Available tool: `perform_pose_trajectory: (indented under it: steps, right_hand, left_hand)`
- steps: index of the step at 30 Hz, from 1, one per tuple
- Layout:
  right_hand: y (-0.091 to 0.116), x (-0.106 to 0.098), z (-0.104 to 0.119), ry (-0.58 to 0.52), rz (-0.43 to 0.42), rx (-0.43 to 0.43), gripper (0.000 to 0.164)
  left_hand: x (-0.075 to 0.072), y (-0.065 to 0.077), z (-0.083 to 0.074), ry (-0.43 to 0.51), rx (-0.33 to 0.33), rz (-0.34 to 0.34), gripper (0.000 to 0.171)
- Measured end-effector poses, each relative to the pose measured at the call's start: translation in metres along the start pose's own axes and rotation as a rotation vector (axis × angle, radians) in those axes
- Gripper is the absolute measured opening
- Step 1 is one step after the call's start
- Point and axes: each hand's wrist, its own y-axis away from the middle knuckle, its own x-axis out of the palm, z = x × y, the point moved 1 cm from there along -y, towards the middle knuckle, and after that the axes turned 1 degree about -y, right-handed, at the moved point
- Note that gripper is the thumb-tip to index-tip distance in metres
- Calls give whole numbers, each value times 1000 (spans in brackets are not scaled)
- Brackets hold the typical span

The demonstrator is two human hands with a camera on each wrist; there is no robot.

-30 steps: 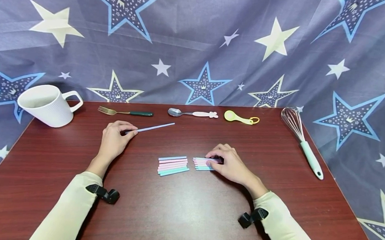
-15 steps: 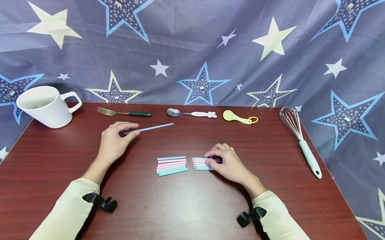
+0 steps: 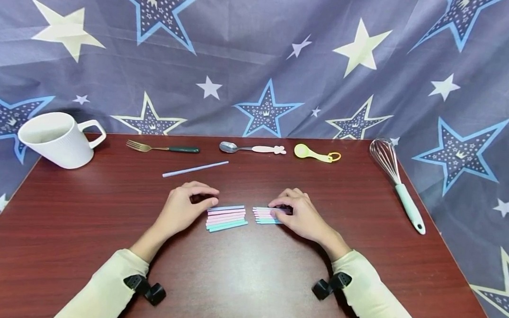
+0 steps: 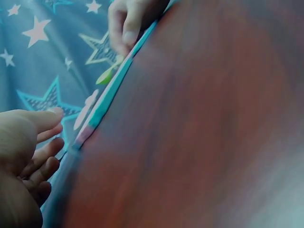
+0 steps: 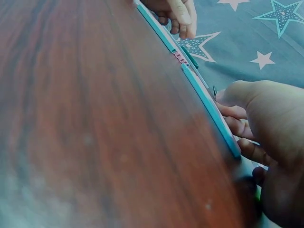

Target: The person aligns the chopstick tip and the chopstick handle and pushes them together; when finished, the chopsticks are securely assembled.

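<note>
A single bluish straw (image 3: 194,168) lies slanted on the table behind my left hand (image 3: 181,212). That hand hovers at the left end of a row of short blue, pink and green straws (image 3: 227,218), with thumb and fingers apart and nothing between them. To the right lies a second row of straws (image 3: 261,216). My right hand (image 3: 306,219) rests over this row's right end, thumb and fingers loosely bent about the straws. In the right wrist view, its fingers (image 5: 237,126) touch the row's side; part of the row is hidden beneath the hand.
Along the back of the dark red table (image 3: 240,281) stand a white mug (image 3: 65,143), a fork (image 3: 165,148), a spoon (image 3: 252,149) and a yellow measuring spoon (image 3: 316,154). A whisk (image 3: 400,191) lies at the right edge. A star-patterned cloth (image 3: 242,44) hangs behind.
My left hand has let go of the bluish straw, leaving it on the table, and moved right and nearer to the left row. My right hand has stayed in place.
</note>
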Motion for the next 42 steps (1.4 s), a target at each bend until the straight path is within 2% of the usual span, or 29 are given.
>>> perform_pose_trajectory:
  steps: [6, 16, 35, 42]
  right_hand:
    - [0, 0, 1, -8, -8, 7, 14]
    - [1, -3, 0, -27, -31, 25, 14]
    - [0, 3, 0, -14, -35, 19, 12]
    - [0, 4, 0, -27, -44, 12, 12]
  left_hand:
    - [13, 7, -6, -63, 20, 68, 20]
    - [17, 5, -8, -63, 32, 63, 12]
    - [18, 9, -8, -43, -25, 76, 11]
    - [19, 10, -6, -36, -18, 70, 12]
